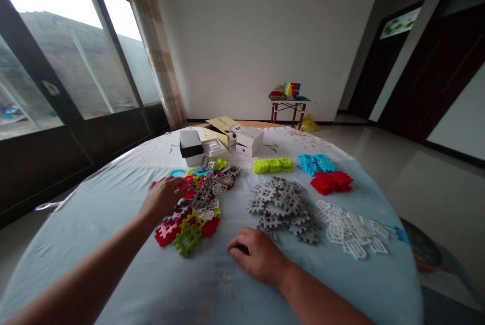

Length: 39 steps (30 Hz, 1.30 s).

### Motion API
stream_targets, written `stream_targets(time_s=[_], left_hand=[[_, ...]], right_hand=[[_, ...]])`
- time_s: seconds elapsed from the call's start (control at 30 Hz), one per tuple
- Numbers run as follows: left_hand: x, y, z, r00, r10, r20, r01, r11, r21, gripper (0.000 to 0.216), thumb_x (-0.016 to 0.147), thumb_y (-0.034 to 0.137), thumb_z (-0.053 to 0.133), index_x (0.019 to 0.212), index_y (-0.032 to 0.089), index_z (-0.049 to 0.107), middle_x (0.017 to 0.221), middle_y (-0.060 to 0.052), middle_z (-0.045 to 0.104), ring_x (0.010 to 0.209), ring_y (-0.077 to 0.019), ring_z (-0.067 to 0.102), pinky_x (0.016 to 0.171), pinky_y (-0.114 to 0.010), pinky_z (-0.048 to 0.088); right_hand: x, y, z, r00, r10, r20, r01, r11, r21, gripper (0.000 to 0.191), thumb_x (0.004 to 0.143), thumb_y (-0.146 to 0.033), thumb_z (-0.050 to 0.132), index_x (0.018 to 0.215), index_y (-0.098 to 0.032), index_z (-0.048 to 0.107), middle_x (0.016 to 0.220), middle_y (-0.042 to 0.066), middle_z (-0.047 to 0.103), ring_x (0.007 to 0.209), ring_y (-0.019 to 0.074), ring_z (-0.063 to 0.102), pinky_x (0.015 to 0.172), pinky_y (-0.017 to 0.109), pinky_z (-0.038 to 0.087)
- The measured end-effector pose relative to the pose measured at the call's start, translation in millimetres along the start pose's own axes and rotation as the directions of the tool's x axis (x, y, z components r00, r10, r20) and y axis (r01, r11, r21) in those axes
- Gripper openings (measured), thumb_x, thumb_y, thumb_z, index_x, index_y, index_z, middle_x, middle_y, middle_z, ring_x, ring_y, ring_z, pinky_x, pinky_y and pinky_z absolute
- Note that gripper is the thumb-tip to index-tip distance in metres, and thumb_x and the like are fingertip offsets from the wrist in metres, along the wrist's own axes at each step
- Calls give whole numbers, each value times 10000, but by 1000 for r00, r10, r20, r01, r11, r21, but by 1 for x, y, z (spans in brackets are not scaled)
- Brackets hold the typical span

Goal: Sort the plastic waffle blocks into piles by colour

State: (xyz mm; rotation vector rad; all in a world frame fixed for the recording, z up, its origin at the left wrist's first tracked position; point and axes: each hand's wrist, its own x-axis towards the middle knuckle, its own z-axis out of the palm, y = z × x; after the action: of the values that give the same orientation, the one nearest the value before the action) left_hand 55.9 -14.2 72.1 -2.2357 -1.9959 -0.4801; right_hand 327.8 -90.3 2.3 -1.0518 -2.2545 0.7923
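Observation:
My left hand [162, 196] reaches over the left edge of a mixed pile of plastic interlocking pieces, its fingers stretched out near red pieces [185, 189]. Whether the fingertips touch them is hard to see. In this pile lie grey lattice pieces [202, 197], white window-shaped pieces [219, 187] and a green piece [187, 239] at the front. My right hand [259, 254] rests on the table with its fingers curled in, and nothing shows in them. Just beyond it is a heap of grey pieces [282, 203].
Sorted groups stand to the right: lime-green pieces [273, 165], blue pieces [316, 163], red pieces [331, 182] and white window pieces [352, 229]. White boxes [250, 142] and a yellow carton [223, 125] sit at the back of the round, cloth-covered table [227, 294].

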Motion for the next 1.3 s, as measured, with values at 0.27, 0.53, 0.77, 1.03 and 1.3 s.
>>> stream_targets(time_s=[0.27,0.53,0.77,1.03,1.3], left_hand=[[-14,35,3,894,390,220,-363,919,-153,345,803,457,419,951,251,653,910,-44,633,866,-185,550,810,-311,376],[-38,24,-7,843,380,382,-379,922,-80,601,535,337,739,1106,299,557,1112,-46,551,1058,-264,476,940,-414,322],[-58,8,2,884,361,297,-363,930,-51,691,500,254,762,1147,282,522,1278,-70,428,1132,-254,446,947,-333,385],[-32,8,10,860,398,320,-379,917,-123,325,789,373,484,1053,233,611,1220,-107,511,1067,-221,523,914,-300,421],[-20,14,7,850,401,341,-361,916,-175,392,720,290,546,1110,277,578,1136,-63,584,1025,-238,551,878,-344,442]], right_hand=[[-1,0,-1,999,24,22,-24,1000,17,197,801,-215,505,890,-171,676,807,38,624,748,115,572,685,197,414],[-1,-1,-2,999,22,31,-23,1000,2,196,801,-210,502,886,-180,676,809,33,627,770,119,575,702,201,413],[-1,1,0,1000,0,17,0,1000,5,199,812,-225,492,890,-191,671,791,26,618,746,114,573,686,195,413],[0,1,1,1000,3,0,-3,1000,6,205,793,-210,502,898,-190,676,787,23,621,729,108,572,680,185,411],[1,4,2,1000,-8,-7,8,1000,14,204,789,-212,503,888,-187,679,775,25,621,740,112,565,688,181,409]])
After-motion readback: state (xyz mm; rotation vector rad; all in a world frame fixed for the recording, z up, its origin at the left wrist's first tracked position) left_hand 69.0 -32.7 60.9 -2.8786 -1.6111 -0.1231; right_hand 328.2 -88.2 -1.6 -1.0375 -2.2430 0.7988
